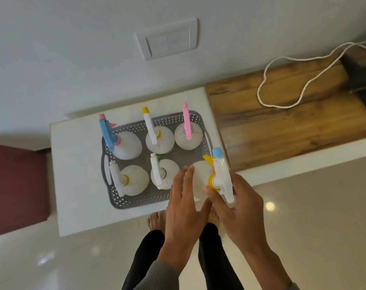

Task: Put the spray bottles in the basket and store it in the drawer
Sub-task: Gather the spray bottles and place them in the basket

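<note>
Head view
Basket [157, 203]: grey, perforated, on white cabinet top [73, 164], near its front edge
Bottles in basket: five upright, three rear row, two front
Sixth bottle [201, 174]: at basket's front right corner
Right hand [238, 206]: clamped around its neck and trigger
Left hand [184, 206]: fingers spread, flat against bottle body

Home interior, wall switch plate [169, 38], glossy tiled floor [303, 216], wooden shelf [282, 122]

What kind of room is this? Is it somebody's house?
Probably a room in a home. There is a wall switch plate, a shiny tiled floor, and a wooden counter with a white cord beside the small white table.
</note>
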`<state>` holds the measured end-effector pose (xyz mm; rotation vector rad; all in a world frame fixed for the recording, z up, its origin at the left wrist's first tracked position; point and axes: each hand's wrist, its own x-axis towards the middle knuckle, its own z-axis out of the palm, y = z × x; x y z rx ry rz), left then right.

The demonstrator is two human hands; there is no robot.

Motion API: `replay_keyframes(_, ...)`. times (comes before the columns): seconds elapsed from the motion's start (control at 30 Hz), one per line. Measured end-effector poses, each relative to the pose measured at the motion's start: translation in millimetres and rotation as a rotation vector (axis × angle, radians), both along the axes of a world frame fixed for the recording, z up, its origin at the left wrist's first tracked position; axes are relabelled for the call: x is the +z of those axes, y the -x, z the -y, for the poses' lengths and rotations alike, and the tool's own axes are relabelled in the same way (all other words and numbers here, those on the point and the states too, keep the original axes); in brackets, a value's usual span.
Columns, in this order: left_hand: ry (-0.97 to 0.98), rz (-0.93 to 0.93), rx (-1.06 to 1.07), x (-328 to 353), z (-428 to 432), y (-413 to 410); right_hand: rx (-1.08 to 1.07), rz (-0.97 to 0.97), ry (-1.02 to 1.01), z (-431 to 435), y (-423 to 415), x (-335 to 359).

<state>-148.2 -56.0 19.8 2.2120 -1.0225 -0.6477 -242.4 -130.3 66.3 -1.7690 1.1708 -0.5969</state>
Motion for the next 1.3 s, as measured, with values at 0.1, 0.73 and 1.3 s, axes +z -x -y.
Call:
replay_keyframes(0.1,-0.035,0.030,0.056,-6,15,5,0.075,-0.009,0.049,20,2,-12)
replay_keyframes(0.73,-0.247,0.032,0.024,-58,52,-17,0.188,-0.114,-0.048,53,-28,-73)
replay_keyframes(1.3,-0.103,-0.120,0.073,-74,48,-25,0.232,-0.244,-0.057,50,-40,-86)
